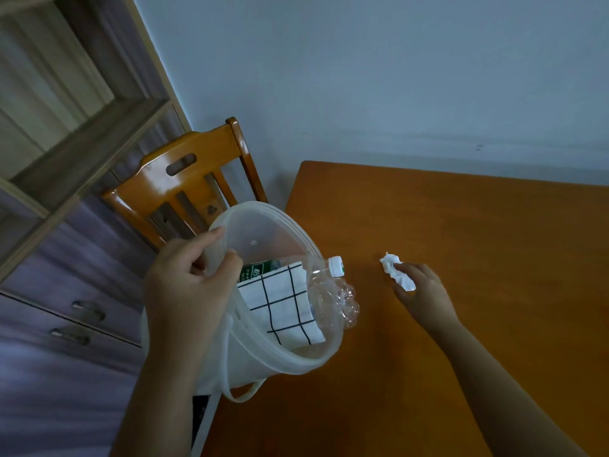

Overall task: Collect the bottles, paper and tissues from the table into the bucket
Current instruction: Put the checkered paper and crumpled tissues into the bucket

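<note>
My left hand grips the rim of a translucent white bucket, held tilted at the table's left edge. Inside it lie a white checked paper pack and clear plastic bottles; one bottle with a white cap and green label pokes over the rim. Out on the orange table, my right hand has its fingertips closed on a crumpled white tissue, which touches the tabletop.
A wooden chair stands behind the bucket, to the left of the table. Shelves and a drawer unit fill the left side. A pale wall runs along the table's far edge.
</note>
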